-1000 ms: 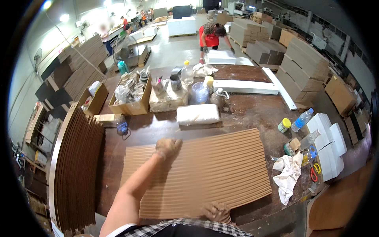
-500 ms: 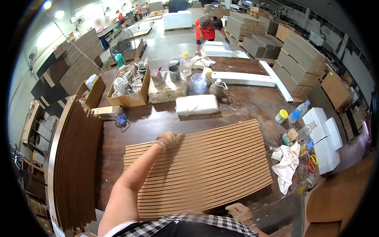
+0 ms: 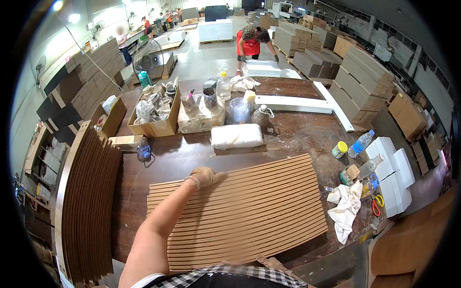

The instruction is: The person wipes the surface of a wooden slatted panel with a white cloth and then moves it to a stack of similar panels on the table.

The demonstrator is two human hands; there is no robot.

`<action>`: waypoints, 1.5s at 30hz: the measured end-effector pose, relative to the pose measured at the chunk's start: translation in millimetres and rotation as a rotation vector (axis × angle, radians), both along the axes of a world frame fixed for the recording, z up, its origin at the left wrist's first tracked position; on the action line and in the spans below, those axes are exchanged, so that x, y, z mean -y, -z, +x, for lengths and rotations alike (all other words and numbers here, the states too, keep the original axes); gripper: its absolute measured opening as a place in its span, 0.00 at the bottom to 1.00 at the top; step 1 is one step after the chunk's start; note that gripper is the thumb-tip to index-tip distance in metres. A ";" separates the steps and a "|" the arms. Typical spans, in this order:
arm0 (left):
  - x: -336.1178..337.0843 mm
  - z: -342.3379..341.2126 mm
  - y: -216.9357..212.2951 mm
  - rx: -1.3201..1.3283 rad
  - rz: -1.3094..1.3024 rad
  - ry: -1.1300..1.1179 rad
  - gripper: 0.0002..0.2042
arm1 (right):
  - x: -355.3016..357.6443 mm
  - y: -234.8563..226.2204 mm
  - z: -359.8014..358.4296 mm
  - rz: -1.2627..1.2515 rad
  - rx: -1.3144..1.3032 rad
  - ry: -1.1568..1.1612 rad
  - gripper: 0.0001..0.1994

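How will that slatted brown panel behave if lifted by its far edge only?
The slatted panel is wide, thin and cut by many parallel grooves, so it will probably flex or sag across the slats. It lies flat on the worktable, so it should slide, not roll. The gloved left hand rests on its far edge.

A person is leaning over a dark wooden table (image 3: pixel 297 134), pressing a gloved left hand (image 3: pixel 204 176) on the far edge of a big brown grooved panel (image 3: pixel 240 211). The right hand (image 3: pixel 274 263) is touching the near edge, mostly hidden. A white bag (image 3: pixel 236 136) is lying just behind the panel. A white rag (image 3: pixel 346 210) is sitting beside it on the right. Brown boards (image 3: pixel 91 201) are standing stacked on the left.
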State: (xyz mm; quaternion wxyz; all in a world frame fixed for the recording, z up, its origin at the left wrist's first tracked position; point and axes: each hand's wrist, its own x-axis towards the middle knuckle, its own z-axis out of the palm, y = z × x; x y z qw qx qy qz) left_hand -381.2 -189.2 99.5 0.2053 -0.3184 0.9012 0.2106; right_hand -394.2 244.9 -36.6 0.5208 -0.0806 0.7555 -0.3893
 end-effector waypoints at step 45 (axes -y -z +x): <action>-56.0 32.6 -11.7 -0.178 -0.073 -0.263 0.35 | -46.1 3.5 7.3 -0.257 -0.159 -0.246 0.43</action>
